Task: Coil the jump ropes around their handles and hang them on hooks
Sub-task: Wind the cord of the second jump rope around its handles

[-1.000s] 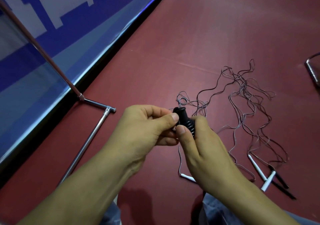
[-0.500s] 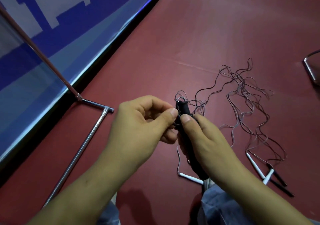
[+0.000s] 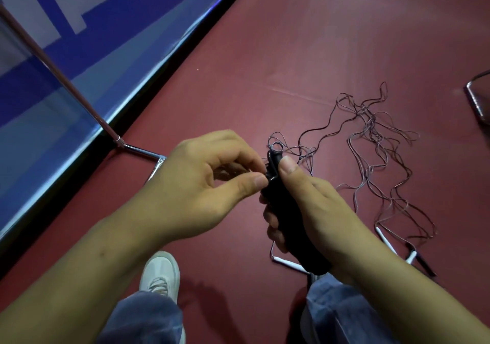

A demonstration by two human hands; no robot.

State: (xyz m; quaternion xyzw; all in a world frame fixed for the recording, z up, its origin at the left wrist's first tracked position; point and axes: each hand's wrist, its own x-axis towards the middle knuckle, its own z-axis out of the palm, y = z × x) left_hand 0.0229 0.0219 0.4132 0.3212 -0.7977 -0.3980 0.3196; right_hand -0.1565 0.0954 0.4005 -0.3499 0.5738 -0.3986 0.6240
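Observation:
My right hand [image 3: 315, 211] grips a black jump-rope handle [image 3: 286, 211], thumb pressed near its top end. My left hand [image 3: 209, 182] pinches the thin rope at the top of that handle with thumb and forefinger. A tangle of thin dark ropes [image 3: 376, 142] lies spread on the red floor beyond and to the right of my hands. A white handle [image 3: 289, 263] lies on the floor under my right hand. More white and black handles [image 3: 412, 255] lie at the lower right.
A chrome rack with a slanted pole [image 3: 61, 78] and a floor bar [image 3: 140, 151] stands at the left by a blue banner wall [image 3: 79, 33]. Another metal frame [image 3: 477, 100] shows at the right edge. My white shoe [image 3: 160, 272] and jeans are below.
The black handle has slid further through my right hand, so more of its length shows below. My left hand's pinch stays at the handle's top. The view has shifted slightly.

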